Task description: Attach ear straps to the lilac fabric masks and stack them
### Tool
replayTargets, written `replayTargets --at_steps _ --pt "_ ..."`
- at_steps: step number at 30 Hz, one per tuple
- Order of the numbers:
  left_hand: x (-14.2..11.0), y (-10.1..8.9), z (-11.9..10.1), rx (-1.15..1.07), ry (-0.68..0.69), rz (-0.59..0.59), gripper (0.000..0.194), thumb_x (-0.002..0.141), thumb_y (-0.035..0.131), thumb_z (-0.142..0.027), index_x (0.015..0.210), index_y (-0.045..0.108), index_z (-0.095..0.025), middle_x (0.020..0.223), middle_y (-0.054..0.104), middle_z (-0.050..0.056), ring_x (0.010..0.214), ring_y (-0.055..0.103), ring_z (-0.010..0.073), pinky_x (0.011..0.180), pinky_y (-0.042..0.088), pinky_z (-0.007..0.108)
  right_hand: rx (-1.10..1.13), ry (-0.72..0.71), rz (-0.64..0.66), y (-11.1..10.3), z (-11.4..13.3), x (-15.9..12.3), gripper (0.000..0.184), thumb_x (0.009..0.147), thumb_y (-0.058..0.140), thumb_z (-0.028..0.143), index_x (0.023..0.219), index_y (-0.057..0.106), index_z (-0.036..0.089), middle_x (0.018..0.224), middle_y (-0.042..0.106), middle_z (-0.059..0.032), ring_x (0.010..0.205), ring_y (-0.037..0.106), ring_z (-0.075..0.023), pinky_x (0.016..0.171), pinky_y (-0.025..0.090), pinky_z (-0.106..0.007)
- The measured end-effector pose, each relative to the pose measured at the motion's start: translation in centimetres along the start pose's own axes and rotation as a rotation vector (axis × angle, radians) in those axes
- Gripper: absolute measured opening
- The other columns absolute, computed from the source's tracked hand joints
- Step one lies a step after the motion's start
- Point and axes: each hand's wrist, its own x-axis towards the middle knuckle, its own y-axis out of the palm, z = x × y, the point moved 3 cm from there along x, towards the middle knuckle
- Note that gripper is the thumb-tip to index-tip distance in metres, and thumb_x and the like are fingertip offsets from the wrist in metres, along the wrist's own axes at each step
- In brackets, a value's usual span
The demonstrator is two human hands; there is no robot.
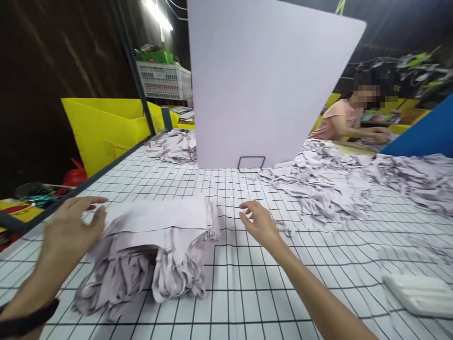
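Across the gridded tabletop [247, 302], near its left edge, a squared fabric stack [159, 217] lies with straps drooping; left hand [71, 231] and right hand [260, 222], fingers parted, flank it, perhaps to even its sides.

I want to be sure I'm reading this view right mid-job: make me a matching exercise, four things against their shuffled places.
1. Green container
2. Black wire frame
3. Left hand
4. Blue panel

A. At the fabric stack's left end
B. At the view's right edge
C. On the white crate
D. At the foot of the tall white board

Pairs: 1-C, 2-D, 3-A, 4-B
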Motion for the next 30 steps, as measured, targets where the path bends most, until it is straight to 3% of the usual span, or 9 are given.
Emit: replayTargets --at_steps 2,4,7,10,16,20,23,26,30 --pt "-1.6 -1.4 -2.7 -0.048 0.018 -0.183 0.022 0.094 0.048 -0.037 0.104 0.064 -0.026 0.114 0.066 0.0 0.11 0.065 0.0319 0.089 0.055 0.044 -0.088 0.132 -0.068 -3.7 -4.5 -1.2 0.014 0.092 0.059 0.017 0.1 0.07 0.02 0.105 0.071 -0.0077 0.084 0.069 -0.0204 0.078 0.058 -0.036" --pt "-3.3 -1.7 -6.8 -0.211 0.135 -0.22 0.019 0.094 0.052 -0.037 0.105 0.064 -0.028 0.113 0.067 -0.001 0.109 0.065 0.0304 0.086 0.057 0.043 -0.174 0.26 -0.141 -7.3 -8.9 -1.6 0.015 0.094 0.056 0.012 0.097 0.07 0.016 0.102 0.07 -0.0106 0.087 0.069 -0.0222 0.082 0.057 -0.041" --pt "-5.1 0.1 -13.5 -0.4 0.355 -0.077 0.016 0.095 0.056 -0.027 0.107 0.066 -0.028 0.11 0.068 0.0 0.102 0.067 0.0236 0.089 0.058 0.042 -0.263 0.399 -0.221 -11.0 -14.0 -1.1 0.017 0.098 0.064 0.025 0.111 0.068 0.014 0.112 0.068 -0.0094 0.098 0.067 -0.0231 0.088 0.056 -0.044" --pt "-6.5 3.3 -19.0 -0.593 0.503 0.04 0.018 0.095 0.052 -0.017 0.102 0.067 -0.025 0.102 0.07 0.003 0.098 0.067 0.0209 0.083 0.061 0.037 -0.269 0.444 -0.255 -12.2 -16.1 -0.5 0.027 0.097 0.067 0.034 0.117 0.066 0.016 0.118 0.067 -0.0074 0.101 0.067 -0.0222 0.088 0.056 -0.043" --pt "-8.5 8.9 -26.9 -0.777 0.542 0.473 0.023 0.092 0.047 -0.008 0.099 0.065 -0.019 0.104 0.068 0.008 0.103 0.063 0.0228 0.09 0.057 0.041 -0.096 0.322 -0.36 -14.6 -13.2 -2.0 0.016 0.091 0.058 0.028 0.079 0.065 0.02 0.107 0.064 -0.0132 0.1 0.062 -0.0303 0.084 0.051 -0.044" --pt "-7.0 9.9 -30.5 -0.907 0.391 0.695 0.027 0.095 0.052 -0.018 0.12 0.063 -0.021 0.124 0.065 0.011 0.119 0.059 0.0263 0.103 0.049 0.049 0.169 0.201 -0.276 -18.1 -9.2 -3.4 0.029 0.09 0.056 0.048 0.08 0.065 0.022 0.081 0.063 -0.0048 0.078 0.061 -0.0224 0.072 0.052 -0.035" --pt "-6.0 9.7 -32.8 -1.142 0.266 0.861 0.053 0.091 0.069 -0.039 0.14 0.052 -0.027 0.142 0.056 0.012 0.129 0.053 0.0283 0.103 0.047 0.046 0.604 0.152 -0.159 -19.6 -6.2 -4.3 0.039 0.083 0.068 0.057 0.068 0.062 0.021 0.07 0.054 -0.0008 0.066 0.052 -0.0164 0.059 0.049 -0.028" --pt "-6.4 8.8 -34.0 -1.381 0.205 1.008 0.042 0.086 0.073 -0.052 0.111 0.068 -0.019 0.107 0.067 0.01 0.095 0.062 0.0208 0.077 0.048 0.031 0.906 0.263 -0.06 -19.8 -4.1 -5.3 0.044 0.067 0.086 0.058 0.063 0.065 0.02 0.065 0.053 0.0005 0.06 0.048 -0.0139 0.053 0.048 -0.026" --pt "-6.9 7.2 -32.9 -1.541 0.027 0.982 0.049 0.085 0.071 -0.058 0.066 0.057 -0.014 0.067 0.047 -0.002 0.064 0.041 0.0096 0.06 0.03 0.024 0.953 0.34 -0.02 -19.6 -2.7 -6.2 0.045 0.057 0.093 0.058 0.062 0.069 0.02 0.063 0.056 0.0001 0.059 0.05 -0.0135 0.052 0.05 -0.025"
